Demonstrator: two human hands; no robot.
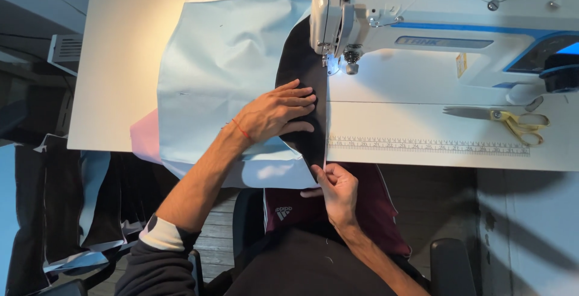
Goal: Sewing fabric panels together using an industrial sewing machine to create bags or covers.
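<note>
pinching the near end of the black fabric strip [307,91], the right hand [338,190] sits closest to the body, at the near edge of the white table [120,61]; thumb and fingertips are closed together on the strip's lower tip where it hangs over the edge. below that hand: dark red garment [374,211] on the lap

left hand [274,112] lies just beyond and to the left of the right hand, palm down, fingers spread flat and slightly apart, pressing on the black strip where it overlaps the light blue fabric [223,73]; not clamped on anything, only resting on top. thin red thread band at that wrist. dark sleeve with a white cuff pushed up the forearm

black strip runs from the right-hand fingertips, under the left-hand fingers, and on away toward the needle area of the white sewing machine [422,25], directly beyond the left hand's fingertips. lamp at the needle lit

light blue fabric spreads to the left of the left hand and beyond it, a pale pink layer [143,139] showing under its near left corner

right of both hands, well apart: printed ruler strip [428,145] along the table edge, then yellow-handled scissors [512,120] lying flat, blades shut, pointing toward the hands

far left of the left arm, off the table: dark and pale cloth pieces [66,211] hanging
</note>
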